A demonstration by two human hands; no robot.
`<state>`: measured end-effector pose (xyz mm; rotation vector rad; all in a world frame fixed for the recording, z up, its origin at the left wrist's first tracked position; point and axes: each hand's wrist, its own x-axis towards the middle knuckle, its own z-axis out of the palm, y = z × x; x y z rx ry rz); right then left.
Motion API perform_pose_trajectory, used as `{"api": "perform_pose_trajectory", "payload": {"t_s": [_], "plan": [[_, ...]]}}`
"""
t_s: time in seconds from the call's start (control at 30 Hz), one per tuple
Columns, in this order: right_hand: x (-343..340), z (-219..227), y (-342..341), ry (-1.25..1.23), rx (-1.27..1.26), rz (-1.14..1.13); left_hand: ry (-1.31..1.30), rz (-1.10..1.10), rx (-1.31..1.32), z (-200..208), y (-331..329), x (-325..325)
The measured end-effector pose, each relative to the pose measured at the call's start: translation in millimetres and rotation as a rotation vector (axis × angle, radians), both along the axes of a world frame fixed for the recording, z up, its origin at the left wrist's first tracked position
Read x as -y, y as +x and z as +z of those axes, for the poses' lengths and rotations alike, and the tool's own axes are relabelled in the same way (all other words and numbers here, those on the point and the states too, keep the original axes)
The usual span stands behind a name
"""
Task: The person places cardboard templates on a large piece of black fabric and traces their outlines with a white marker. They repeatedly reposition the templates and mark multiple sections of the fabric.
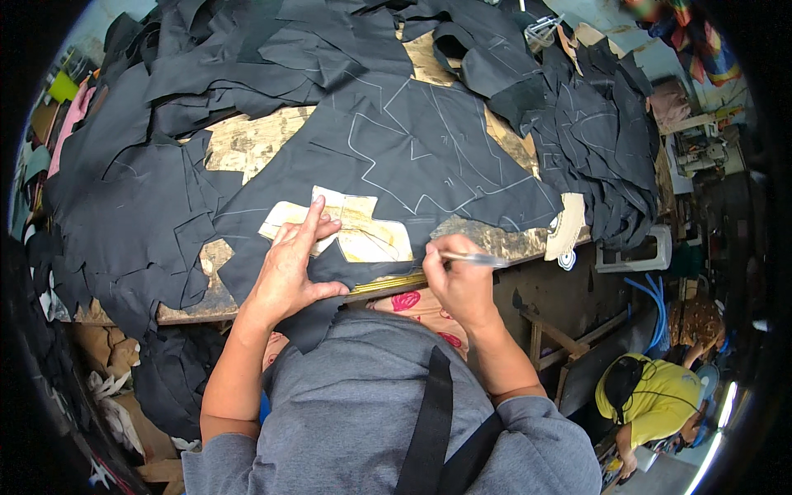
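Observation:
A cream, irregularly shaped pattern piece lies on a sheet of black material near the table's front edge. Pressing it down from the left is my left hand, open, its index finger stretched over the piece and its thumb spread to the right. In my right hand a slim pen-like marker is gripped, just right of the pattern piece; its tip is hard to make out. Pale drawn outlines run over the black sheet beyond both hands. A yellow tape measure shows along the table edge.
Heaps of black material cover the left, back and right of the worn wooden table. Another cream pattern piece hangs at the right edge. A person in a yellow top works at lower right. Blue tubing hangs nearby.

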<state>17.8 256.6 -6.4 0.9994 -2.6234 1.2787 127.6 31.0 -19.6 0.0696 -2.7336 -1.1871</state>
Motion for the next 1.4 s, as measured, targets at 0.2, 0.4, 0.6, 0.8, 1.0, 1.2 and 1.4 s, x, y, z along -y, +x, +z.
{"api": "perform_pose_trajectory", "payload": {"t_s": [0.2, 0.4, 0.6, 0.8, 1.0, 1.2, 1.4], "plan": [[17.6, -25.8, 5.3, -0.339, 0.214, 0.135, -0.092, 0.184, -0.144, -3.5, 26.6, 8.3], [22.8, -34.8, 3.9, -0.308, 0.029, 0.220, -0.132, 0.395, -0.184, -7.7, 68.1, 21.9], [21.6, -34.4, 4.8, -0.365, 0.078, 0.182, -0.107, 0.429, -0.277, -19.0, 73.5, 25.1], [17.4, -42.0, 4.0, -0.397, 0.186, 0.162, 0.023, 0.743, -0.321, -36.0, 87.5, 26.3], [15.4, -28.3, 3.7, -0.684, 0.657, 0.081, 0.717, 0.862, -0.872, 9.3, 95.5, 26.2], [16.4, 20.0, 17.7, -0.428, 0.375, 0.537, 0.979, 0.661, -0.612, 44.0, 55.8, -27.9], [12.5, 23.9, 34.3, -0.521, 0.402, 0.348, 1.210, 0.233, -0.223, 34.3, 37.6, -67.0]]}}
